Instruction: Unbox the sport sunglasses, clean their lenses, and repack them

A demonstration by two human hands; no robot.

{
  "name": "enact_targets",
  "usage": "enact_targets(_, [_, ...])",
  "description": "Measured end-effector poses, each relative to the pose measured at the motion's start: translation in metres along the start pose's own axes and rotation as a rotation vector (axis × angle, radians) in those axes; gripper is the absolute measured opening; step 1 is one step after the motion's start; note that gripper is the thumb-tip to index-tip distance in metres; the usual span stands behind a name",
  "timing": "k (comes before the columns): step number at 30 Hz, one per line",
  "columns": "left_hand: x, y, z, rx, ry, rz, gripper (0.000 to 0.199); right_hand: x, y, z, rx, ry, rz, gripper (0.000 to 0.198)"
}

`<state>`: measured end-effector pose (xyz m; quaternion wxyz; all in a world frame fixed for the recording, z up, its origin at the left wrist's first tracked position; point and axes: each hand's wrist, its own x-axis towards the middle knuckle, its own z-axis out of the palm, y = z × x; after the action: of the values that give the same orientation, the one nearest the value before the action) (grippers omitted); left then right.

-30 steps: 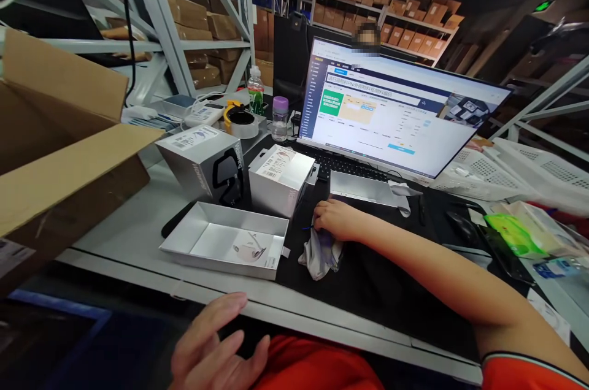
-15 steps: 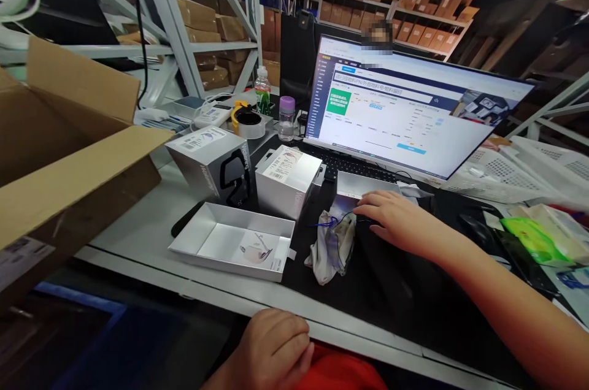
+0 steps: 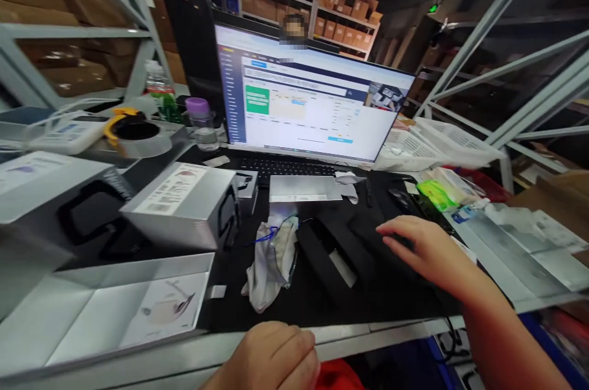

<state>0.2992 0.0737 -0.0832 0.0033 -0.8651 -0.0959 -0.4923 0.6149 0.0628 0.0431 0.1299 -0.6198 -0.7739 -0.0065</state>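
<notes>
My left hand (image 3: 278, 353) rests in a loose fist at the desk's front edge, with nothing showing in it. Stretched over the black desk mat, my right hand (image 3: 421, 252) has its fingers extended and holds nothing. A black insert-like piece (image 3: 322, 261) with a slot lies just left of the right hand. Beside that is a pale cloth pouch (image 3: 267, 273) with a blue cord. Behind the pouch stands an open silver tray (image 3: 306, 189). To the left lie an open silver box lid (image 3: 193, 310) with a headset-like picture and a silver product box (image 3: 179, 200).
A monitor (image 3: 304, 102) and keyboard (image 3: 285, 166) stand at the back. Left are another silver box (image 3: 59, 194), a tape roll (image 3: 142, 135) and a purple-capped bottle (image 3: 202, 126). Right are a mouse (image 3: 400, 198), a green packet (image 3: 437, 194) and white baskets (image 3: 455, 141).
The view has swung right. My right hand has moved right, away from the silver tray and pouch. The slotted black piece now shows on the mat. My left hand stays curled.
</notes>
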Motion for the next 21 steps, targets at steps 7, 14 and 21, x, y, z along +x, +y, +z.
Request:
enact_targets(7, [0.028,-0.008,0.032,-0.035,-0.116,-0.036,0.018,-0.059,0.017,0.039,-0.015,0.098,0.191,0.029])
enact_targets(14, [0.037,0.001,0.051,-0.044,-0.233,0.125,0.006,-0.010,0.013,0.008,0.205,0.161,-0.036,0.028])
enact_targets(21, [0.041,-0.005,0.056,-0.049,-0.009,0.134,0.022,0.178,-0.001,0.052,-0.010,-0.276,-0.373,0.041])
